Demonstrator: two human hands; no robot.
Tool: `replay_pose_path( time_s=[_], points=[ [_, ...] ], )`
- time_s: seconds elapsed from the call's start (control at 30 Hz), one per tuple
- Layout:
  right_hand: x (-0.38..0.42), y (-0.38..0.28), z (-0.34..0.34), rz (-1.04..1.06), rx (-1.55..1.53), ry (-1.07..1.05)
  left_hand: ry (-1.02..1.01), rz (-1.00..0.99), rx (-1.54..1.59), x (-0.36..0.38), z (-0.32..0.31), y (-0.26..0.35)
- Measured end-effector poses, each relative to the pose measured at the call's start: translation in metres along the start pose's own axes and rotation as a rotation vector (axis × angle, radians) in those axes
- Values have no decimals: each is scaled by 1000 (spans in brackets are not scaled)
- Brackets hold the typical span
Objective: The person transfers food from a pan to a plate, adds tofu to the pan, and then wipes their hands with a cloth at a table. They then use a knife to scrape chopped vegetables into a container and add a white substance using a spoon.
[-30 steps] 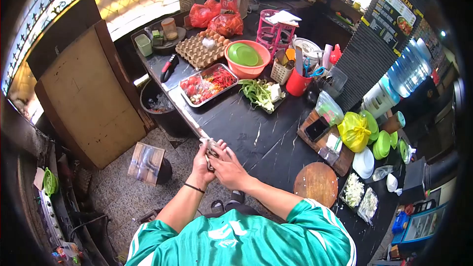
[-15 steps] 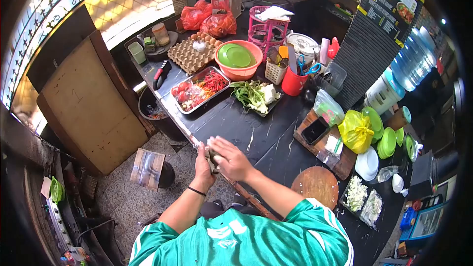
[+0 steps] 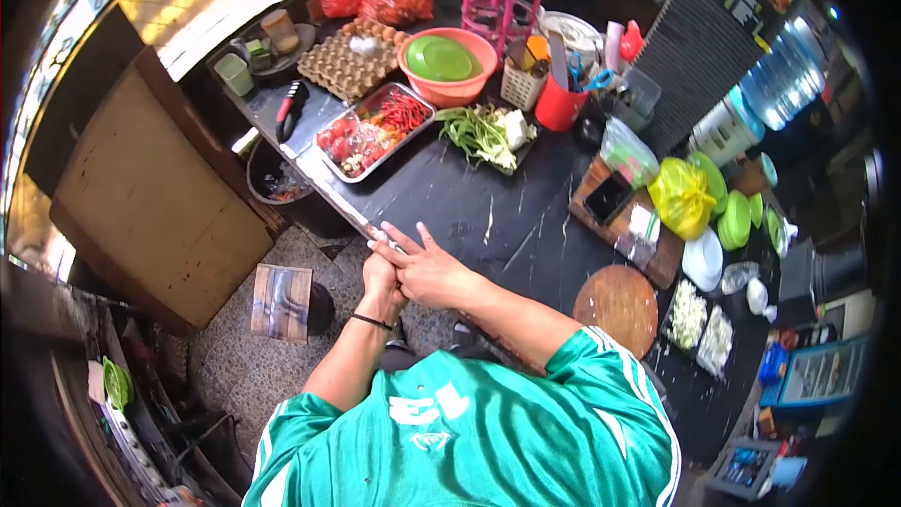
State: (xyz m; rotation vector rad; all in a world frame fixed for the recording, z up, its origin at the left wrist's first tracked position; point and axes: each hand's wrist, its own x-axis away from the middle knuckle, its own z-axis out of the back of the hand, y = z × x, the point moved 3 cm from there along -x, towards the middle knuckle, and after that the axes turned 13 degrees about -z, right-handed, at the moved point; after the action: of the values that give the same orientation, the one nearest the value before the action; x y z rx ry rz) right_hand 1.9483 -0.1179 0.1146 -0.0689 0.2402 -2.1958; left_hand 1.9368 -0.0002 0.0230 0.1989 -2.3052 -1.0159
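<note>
Two bare hands meet palm-side inward over the near-left edge of the dark countertop (image 3: 469, 216), toward me from the metal tray (image 3: 399, 145), which serves as the reference for all positions. Left hand (image 3: 376, 274): underneath, partly covered; whether its fingers are closed on anything, I cannot tell. Right hand (image 3: 430, 274): laid across the left, with at least two fingers extended and spread; its palm is hidden, so I cannot confirm whether an object sits between the hands. Step in hand, by my judgement: hand-to-hand contact, possibly rubbing or wiping, with none of the food being handled. Requirement for separating the hands, also a judgement: raise the right one off the left first, supporting any concealed item from below, and keep both wrists clear of the countertop edge. Tray contents: tomatoes (image 3: 336, 141) and red chillies (image 3: 404, 115). Just right of the tray: leafy greens (image 3: 469, 131) beside white blocks (image 3: 515, 129). Beyond the tray: the egg carton (image 3: 343, 70) and a coral basin (image 3: 449, 92) carrying a green plate (image 3: 439, 58). Left of the tray: a red-and-black-handled tool (image 3: 291, 111). Well to the right of the tray and nearer me: a round wooden board (image 3: 616, 313), with chopped white vegetable (image 3: 687, 314) farther right.
</note>
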Motion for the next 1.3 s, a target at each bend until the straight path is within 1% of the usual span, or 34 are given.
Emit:
replay_pose_path(
  time_s=[0.07,0.1,0.13,0.2,0.23,0.27,0.3,0.33,0.37,0.4,0.47,0.5,0.53,0.6,0.63,0.67,0.73,0.77,0.8,0.87,0.9,0.93,0.97,1.0,1.03,1.07,1.1,1.13,1.17,1.2,1.23,1.27,1.3],
  points=[
    [-4,7,-8,-57,-359,-41,-80,-121,-96,-33,25,-7],
    [0,8,2,-63,-511,-39,-162,-91,-105,-24,17,16],
    [5,8,-2,-93,-512,-36,-67,-77,-212,-18,12,36],
    [17,9,-17,-384,-1271,75,-171,-151,-178,-38,17,59],
    [21,7,-21,-446,-1138,199,-184,-212,-153,-44,10,64],
    [17,2,-31,-465,-1136,213,-182,-212,-232,-42,-1,53],
    [11,-2,-44,-524,-1297,366,-496,-208,-223,-18,-28,52],
    [4,-4,-57,-579,-1455,524,-755,-203,-205,0,-42,38],
    [-1,-6,-64,-621,-1302,691,-787,-193,-246,25,-53,22],
    [-9,-16,-69,-632,-1831,964,-970,-115,-260,27,-51,11],
    [28,8,-41,-921,-1038,719,-939,308,201,36,-59,29],
    [45,25,-33,-1031,-963,743,-969,342,170,35,-55,34],
    [62,41,-25,-1138,-887,770,-953,378,55,28,-40,33],
    [115,94,-50,-1230,-533,918,-1050,143,-255,24,-13,51],
    [133,105,-49,-1350,-209,825,-1054,142,-258,17,1,59],
    [145,112,-50,-1445,116,710,-924,88,-280,7,19,67],
    [154,139,-78,-1618,81,602,-692,-35,-316,-6,54,83],
    [149,152,-99,-1708,17,519,-607,-36,-329,-16,78,86],
    [132,149,-103,-1774,74,403,-521,-38,-343,-25,102,89],
    [86,142,-89,-1767,-99,461,-359,-31,-378,-26,133,104],
    [58,136,-103,-1607,-128,514,-271,-20,-385,-30,149,107],
    [30,124,-119,-1448,-155,562,-266,-11,-393,-32,161,108],
    [-4,98,-116,-1407,-170,523,-184,17,-366,-35,171,108],
    [-30,73,-104,-1316,-395,391,-107,41,-339,-40,179,107],
    [-56,44,-123,-1221,-189,363,-92,53,-356,-45,185,104],
    [-74,21,-141,-1110,-203,359,-98,56,-360,-47,185,100],
    [-86,-5,-142,-1043,-96,237,-14,119,-321,-48,184,94],
    [-91,-20,-147,-970,-330,372,67,181,-280,-48,181,90],
    [-94,-33,-152,-942,-606,516,50,281,-227,-47,175,85],
    [-89,-43,-134,-872,-910,321,36,283,-226,-44,164,84],
    [-86,-57,-120,-915,-1117,-1,-100,392,-23,-36,145,81],
    [-81,-77,-93,-765,-1150,76,-241,503,179,-30,128,78],
    [-74,-91,-103,-607,-875,199,-365,499,245,-30,117,73]
  ],
)
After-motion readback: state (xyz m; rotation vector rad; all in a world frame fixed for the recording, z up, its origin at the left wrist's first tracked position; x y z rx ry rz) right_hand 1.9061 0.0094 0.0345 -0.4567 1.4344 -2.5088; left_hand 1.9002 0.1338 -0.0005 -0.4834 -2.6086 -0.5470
